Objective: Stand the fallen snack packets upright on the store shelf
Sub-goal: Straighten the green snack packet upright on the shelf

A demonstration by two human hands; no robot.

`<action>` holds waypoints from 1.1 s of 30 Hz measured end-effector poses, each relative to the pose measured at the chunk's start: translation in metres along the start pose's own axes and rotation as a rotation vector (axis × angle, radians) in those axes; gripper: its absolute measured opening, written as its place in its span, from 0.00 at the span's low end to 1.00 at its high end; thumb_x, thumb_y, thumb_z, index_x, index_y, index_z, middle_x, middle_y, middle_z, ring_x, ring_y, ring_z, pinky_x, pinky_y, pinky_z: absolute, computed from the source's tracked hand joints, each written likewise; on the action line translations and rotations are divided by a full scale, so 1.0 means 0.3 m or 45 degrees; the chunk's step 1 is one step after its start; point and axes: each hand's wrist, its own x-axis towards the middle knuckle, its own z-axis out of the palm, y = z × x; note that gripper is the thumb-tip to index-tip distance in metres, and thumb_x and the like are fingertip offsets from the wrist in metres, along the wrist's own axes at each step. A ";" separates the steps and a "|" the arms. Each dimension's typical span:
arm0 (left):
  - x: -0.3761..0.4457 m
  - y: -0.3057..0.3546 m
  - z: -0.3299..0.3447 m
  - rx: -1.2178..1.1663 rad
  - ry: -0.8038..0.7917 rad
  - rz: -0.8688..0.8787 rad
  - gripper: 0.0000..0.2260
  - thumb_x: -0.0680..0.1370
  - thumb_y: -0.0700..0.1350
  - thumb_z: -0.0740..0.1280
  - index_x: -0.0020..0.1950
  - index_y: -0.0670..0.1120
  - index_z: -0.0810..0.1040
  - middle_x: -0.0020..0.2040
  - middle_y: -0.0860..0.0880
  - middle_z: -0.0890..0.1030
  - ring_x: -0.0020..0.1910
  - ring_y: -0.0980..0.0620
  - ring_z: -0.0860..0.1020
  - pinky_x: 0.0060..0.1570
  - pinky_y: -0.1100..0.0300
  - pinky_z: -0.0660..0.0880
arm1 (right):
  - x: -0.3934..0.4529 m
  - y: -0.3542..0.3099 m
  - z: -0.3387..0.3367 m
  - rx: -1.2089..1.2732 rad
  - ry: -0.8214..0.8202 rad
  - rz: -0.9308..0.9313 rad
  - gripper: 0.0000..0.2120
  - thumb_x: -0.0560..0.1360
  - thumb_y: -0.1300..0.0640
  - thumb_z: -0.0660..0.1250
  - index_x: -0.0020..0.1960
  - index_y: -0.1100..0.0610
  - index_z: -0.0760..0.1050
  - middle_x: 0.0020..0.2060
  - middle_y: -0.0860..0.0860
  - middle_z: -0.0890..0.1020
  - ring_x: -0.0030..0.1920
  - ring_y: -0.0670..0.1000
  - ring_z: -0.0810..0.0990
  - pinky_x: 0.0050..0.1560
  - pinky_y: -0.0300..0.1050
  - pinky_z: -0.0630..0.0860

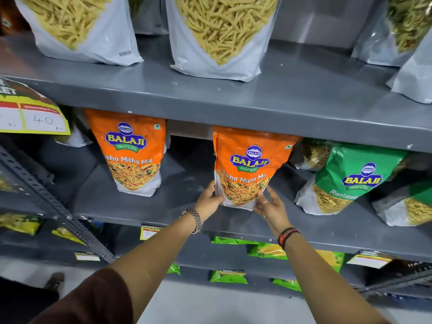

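An orange Balaji snack packet [245, 164] stands upright at the middle of the grey shelf [131, 206]. My left hand [208, 199] grips its lower left corner and my right hand [268, 205] holds its lower right corner. A second orange packet [133, 150] stands upright further left, apart from my hands. To the right a green Balaji packet [348, 178] stands leaning, with another green packet [411, 204] partly cut off at the frame edge.
The shelf above [233, 101] carries large white bags of yellow sticks [219, 36]. A yellow price tag [32, 113] hangs at the left. A slotted metal upright [53, 204] runs diagonally at left. Lower shelves hold small green packets [229, 277].
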 end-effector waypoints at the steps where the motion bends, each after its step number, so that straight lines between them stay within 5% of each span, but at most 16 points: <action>1: -0.003 -0.001 -0.014 -0.013 0.021 0.000 0.22 0.78 0.40 0.61 0.71 0.50 0.64 0.69 0.46 0.72 0.69 0.46 0.70 0.66 0.50 0.69 | 0.001 -0.003 0.018 -0.003 -0.009 0.006 0.26 0.77 0.53 0.62 0.73 0.52 0.60 0.64 0.59 0.77 0.61 0.59 0.77 0.62 0.54 0.75; 12: 0.014 -0.046 -0.115 -0.021 0.062 -0.062 0.17 0.77 0.41 0.62 0.66 0.47 0.70 0.60 0.49 0.77 0.60 0.48 0.74 0.66 0.49 0.71 | -0.010 0.008 0.103 0.036 -0.069 0.036 0.27 0.77 0.53 0.60 0.74 0.52 0.57 0.68 0.55 0.73 0.64 0.57 0.75 0.64 0.54 0.73; 14: 0.012 -0.072 -0.117 -0.028 0.110 -0.142 0.06 0.76 0.38 0.61 0.50 0.46 0.75 0.45 0.49 0.79 0.48 0.46 0.75 0.54 0.55 0.76 | -0.021 0.015 0.086 -0.002 -0.003 0.033 0.28 0.78 0.55 0.60 0.74 0.55 0.56 0.66 0.50 0.69 0.66 0.55 0.72 0.67 0.55 0.70; 17: -0.018 -0.085 -0.097 -0.120 0.205 -0.261 0.10 0.77 0.35 0.58 0.38 0.47 0.67 0.30 0.50 0.71 0.31 0.49 0.70 0.29 0.65 0.73 | -0.039 0.034 0.013 -0.007 0.171 0.025 0.20 0.77 0.59 0.61 0.69 0.61 0.66 0.56 0.52 0.73 0.57 0.53 0.74 0.67 0.56 0.71; 20: -0.049 -0.095 -0.042 -0.179 0.187 -0.369 0.03 0.78 0.36 0.60 0.48 0.43 0.69 0.37 0.48 0.72 0.33 0.53 0.73 0.33 0.65 0.74 | -0.051 0.074 -0.119 -0.005 0.361 -0.035 0.11 0.75 0.64 0.63 0.57 0.63 0.74 0.50 0.55 0.76 0.52 0.52 0.73 0.60 0.52 0.71; 24: -0.064 -0.084 0.093 -0.143 0.034 -0.380 0.05 0.78 0.38 0.61 0.53 0.42 0.69 0.44 0.46 0.76 0.39 0.52 0.75 0.45 0.59 0.74 | -0.079 0.121 -0.336 -0.048 0.644 -0.121 0.06 0.74 0.68 0.63 0.46 0.61 0.78 0.43 0.54 0.78 0.49 0.50 0.73 0.55 0.45 0.68; 27: -0.056 -0.044 0.251 -0.133 -0.006 -0.310 0.09 0.78 0.39 0.62 0.58 0.42 0.71 0.51 0.44 0.76 0.48 0.48 0.76 0.56 0.56 0.73 | -0.086 0.097 -0.532 0.103 0.647 -0.176 0.20 0.74 0.74 0.57 0.36 0.52 0.74 0.31 0.46 0.76 0.36 0.40 0.76 0.46 0.34 0.71; 30: -0.052 -0.009 0.407 -0.148 -0.013 -0.228 0.17 0.78 0.39 0.62 0.67 0.39 0.69 0.52 0.45 0.76 0.45 0.52 0.77 0.53 0.57 0.72 | -0.053 0.057 -0.674 0.103 0.607 -0.137 0.12 0.74 0.72 0.60 0.43 0.55 0.69 0.39 0.51 0.75 0.46 0.48 0.75 0.49 0.34 0.73; 33: -0.031 0.037 0.583 -0.086 -0.001 -0.156 0.21 0.78 0.39 0.63 0.71 0.41 0.65 0.62 0.44 0.75 0.61 0.47 0.74 0.55 0.58 0.69 | -0.001 -0.013 -0.782 0.129 0.414 -0.160 0.16 0.72 0.73 0.64 0.56 0.61 0.68 0.48 0.54 0.72 0.53 0.52 0.69 0.44 0.27 0.76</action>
